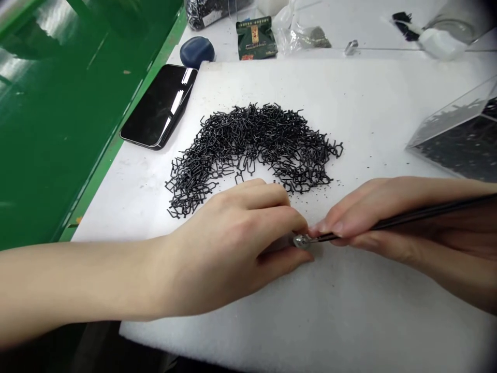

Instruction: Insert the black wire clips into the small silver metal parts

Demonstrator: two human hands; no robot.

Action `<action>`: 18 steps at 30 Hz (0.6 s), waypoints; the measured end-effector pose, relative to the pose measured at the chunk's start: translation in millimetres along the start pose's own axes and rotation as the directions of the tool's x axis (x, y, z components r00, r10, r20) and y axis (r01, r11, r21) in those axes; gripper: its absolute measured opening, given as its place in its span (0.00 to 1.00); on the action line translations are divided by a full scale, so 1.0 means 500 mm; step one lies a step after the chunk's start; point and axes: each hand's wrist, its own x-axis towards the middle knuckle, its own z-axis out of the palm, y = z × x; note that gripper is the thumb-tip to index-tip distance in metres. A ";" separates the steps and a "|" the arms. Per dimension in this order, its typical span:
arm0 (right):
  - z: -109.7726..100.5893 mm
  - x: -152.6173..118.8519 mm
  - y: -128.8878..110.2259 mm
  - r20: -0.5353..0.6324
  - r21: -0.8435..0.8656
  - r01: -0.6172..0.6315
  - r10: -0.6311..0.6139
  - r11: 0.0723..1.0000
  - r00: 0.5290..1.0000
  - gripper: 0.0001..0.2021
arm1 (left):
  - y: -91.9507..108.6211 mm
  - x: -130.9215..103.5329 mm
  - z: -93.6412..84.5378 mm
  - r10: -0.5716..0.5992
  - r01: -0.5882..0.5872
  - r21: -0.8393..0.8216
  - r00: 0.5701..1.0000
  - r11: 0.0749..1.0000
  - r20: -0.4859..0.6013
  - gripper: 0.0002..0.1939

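Note:
My left hand [236,238] is closed, with a small shiny metal piece [301,241] pinched between thumb and fingertips. Opposite it, my right hand [388,223] grips slim black tweezers [415,215], whose tips meet the metal piece. Whether the tips hold anything is too small to tell. Just beyond my hands, a curved heap of tiny black forked pieces [252,129] lies on the white foam sheet [272,321]. My left hand hides part of the sheet in front of the heap.
A black phone [159,106] lies at the left edge, near a dark blue rounded object [197,52]. Behind are a green packet [256,39], a clear plastic bag [295,33] and a small metal part [351,47]. A clear box [446,122] containing black pieces stands right.

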 end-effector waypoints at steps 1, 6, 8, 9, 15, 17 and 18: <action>0.000 0.000 -0.001 -0.004 -0.007 -0.004 0.004 1.000 1.000 0.11 | 0.000 -0.001 0.001 0.003 -0.003 0.003 1.000 1.000 -0.004 0.05; 0.004 0.001 0.002 -0.008 -0.010 -0.005 0.005 1.000 1.000 0.10 | -0.004 -0.002 0.002 0.011 -0.011 0.011 1.000 1.000 -0.006 0.05; 0.006 0.001 0.005 -0.016 0.004 -0.009 0.009 1.000 1.000 0.10 | -0.005 0.000 0.001 0.021 -0.021 0.007 1.000 1.000 -0.002 0.05; 0.007 0.000 0.006 -0.017 0.006 -0.013 0.013 1.000 1.000 0.10 | -0.004 0.001 0.000 0.022 -0.021 0.007 1.000 1.000 -0.001 0.05; 0.007 -0.001 0.004 -0.017 -0.009 -0.021 0.021 1.000 1.000 0.10 | 0.003 0.000 0.001 0.019 -0.019 0.007 1.000 1.000 -0.001 0.05; 0.008 -0.001 -0.001 -0.010 -0.004 -0.026 0.026 1.000 1.000 0.10 | 0.003 -0.001 0.000 0.018 -0.018 0.003 1.000 1.000 -0.001 0.05; 0.008 -0.001 -0.003 -0.004 -0.004 -0.031 0.031 1.000 1.000 0.10 | 0.003 -0.002 0.000 0.017 -0.017 0.002 1.000 1.000 -0.004 0.05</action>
